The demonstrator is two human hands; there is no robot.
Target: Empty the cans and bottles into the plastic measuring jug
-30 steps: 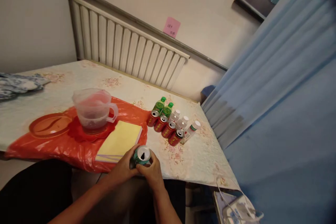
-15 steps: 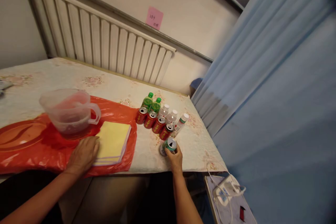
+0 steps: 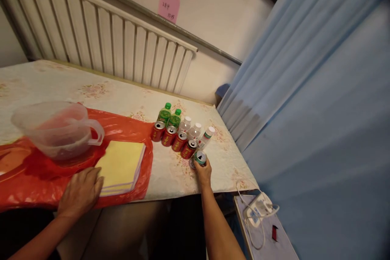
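Note:
My right hand (image 3: 204, 172) is wrapped round a green can (image 3: 199, 159) at the near right end of a row of red cans (image 3: 179, 141). Behind the red cans stand two green-capped bottles (image 3: 164, 114), two clear white-capped bottles (image 3: 195, 131) and a white labelled bottle (image 3: 206, 137). On the left, my left hand (image 3: 81, 190) lies palm down on the red plastic sheet (image 3: 124, 120), its fingers stretched out beside a stack of yellow cloths (image 3: 122, 165). Near that hand is a translucent jug (image 3: 61, 130) with a handle.
The flowered tablecloth (image 3: 115, 93) reaches back to a radiator (image 3: 118, 44). A blue curtain (image 3: 310, 109) hangs along the right. Below the table's right corner, a side stand (image 3: 265, 239) bears a white power strip (image 3: 258, 210) with a cable.
My right hand has moved the green can back, closer to the end of the red row. The view has shifted, and my left hand rests slightly farther from the cloths.

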